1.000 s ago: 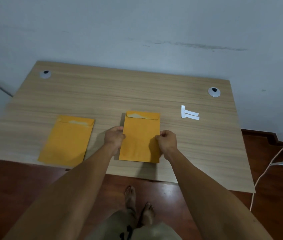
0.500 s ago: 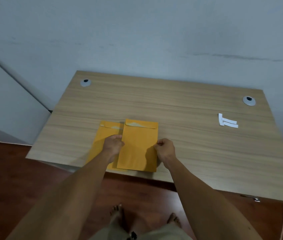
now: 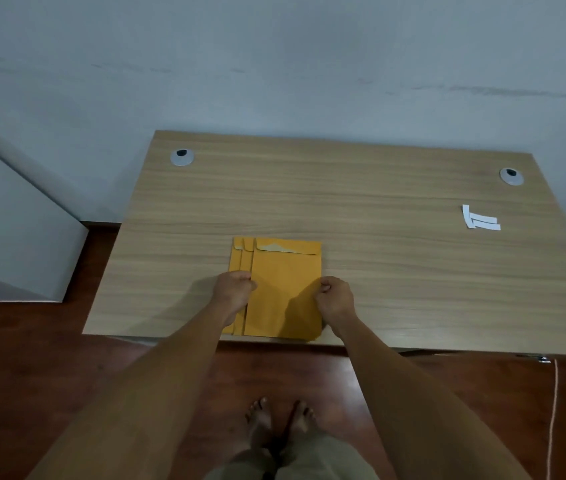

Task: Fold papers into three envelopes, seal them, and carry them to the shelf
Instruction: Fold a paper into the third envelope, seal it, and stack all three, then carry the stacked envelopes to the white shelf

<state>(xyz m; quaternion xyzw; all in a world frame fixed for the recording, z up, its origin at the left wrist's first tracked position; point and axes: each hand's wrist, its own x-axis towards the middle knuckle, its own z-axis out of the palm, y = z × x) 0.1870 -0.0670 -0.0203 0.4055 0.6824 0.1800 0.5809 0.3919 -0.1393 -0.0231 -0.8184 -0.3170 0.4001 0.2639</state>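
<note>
A stack of yellow-orange envelopes lies on the wooden table near its front edge. The top envelope covers most of the others, whose left edges stick out beside it. Its flap is folded down at the far end. My left hand grips the left side of the top envelope. On the opposite side, my right hand pinches its right edge. The lower envelopes are mostly hidden.
Three white paper strips lie at the right of the table. Grey cable grommets sit at the far left and far right. A white panel stands to the left. A cord hangs at the right.
Both hands slid the held envelope leftward onto the envelopes that lay at the left, so they now form one stack. The view shifted left with them.
</note>
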